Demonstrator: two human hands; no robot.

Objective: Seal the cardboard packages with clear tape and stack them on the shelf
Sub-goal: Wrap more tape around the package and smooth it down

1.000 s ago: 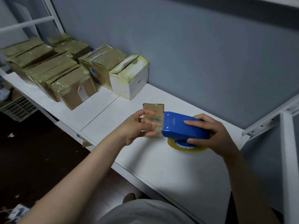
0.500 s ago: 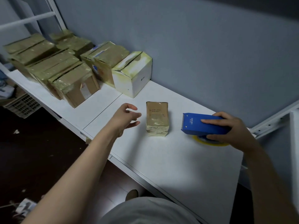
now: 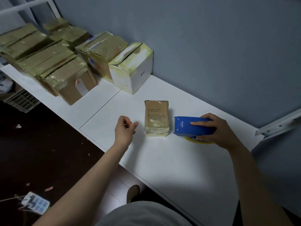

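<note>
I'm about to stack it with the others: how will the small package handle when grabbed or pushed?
The package lies flat on its broad face on the shelf, so a push probably slides it rather than tips it. Its square edges suggest stiffness. The glossy tape on its near end may feel slippery.

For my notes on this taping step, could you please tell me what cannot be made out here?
Head view:
- Tape roll: mostly hidden under the blue dispenser and the right hand; remaining tape unknown.
- Small package: print too small to read; underside hidden against the shelf.
- Taped boxes: rear ones hidden behind front ones, some cut off by the left edge.
</note>
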